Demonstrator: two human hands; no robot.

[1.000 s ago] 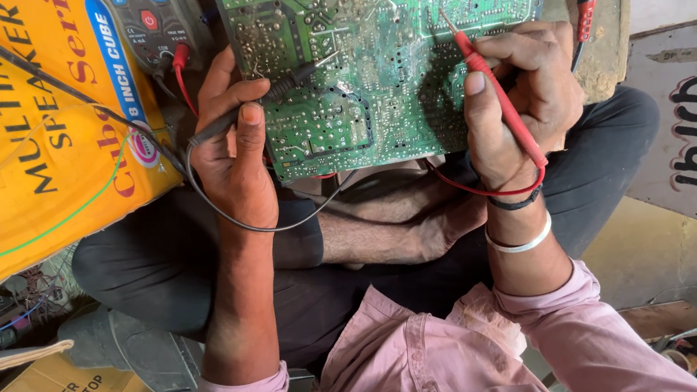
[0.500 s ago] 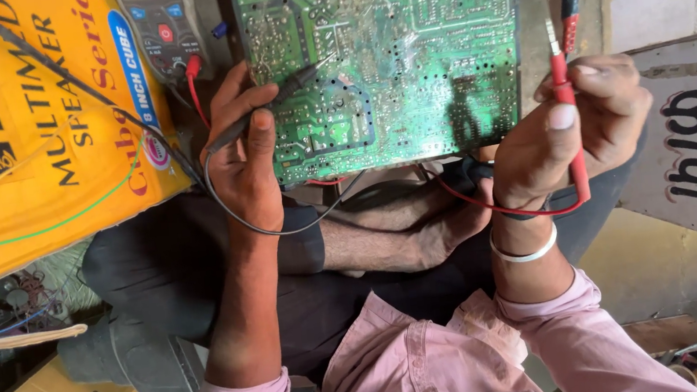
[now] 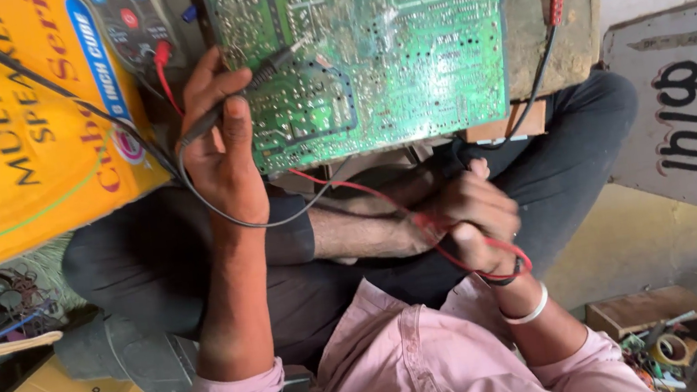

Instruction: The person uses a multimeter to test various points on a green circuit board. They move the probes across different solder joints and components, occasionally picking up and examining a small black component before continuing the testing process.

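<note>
A black test probe (image 3: pixel 243 94) is pinched between the thumb and fingers of the left hand (image 3: pixel 219 150), its tip set on the lower left part of the green circuit board (image 3: pixel 383 41). Below the board, over the lap, the right hand (image 3: pixel 471 221) is curled shut around a red lead (image 3: pixel 386 209). A multimeter (image 3: pixel 134 23) is seen just left of the board.

Green circuit board (image 3: pixel 365 43), yellow box (image 3: pixel 4 132) (blue stripe), red wire (image 3: pixel 366 194)
</note>
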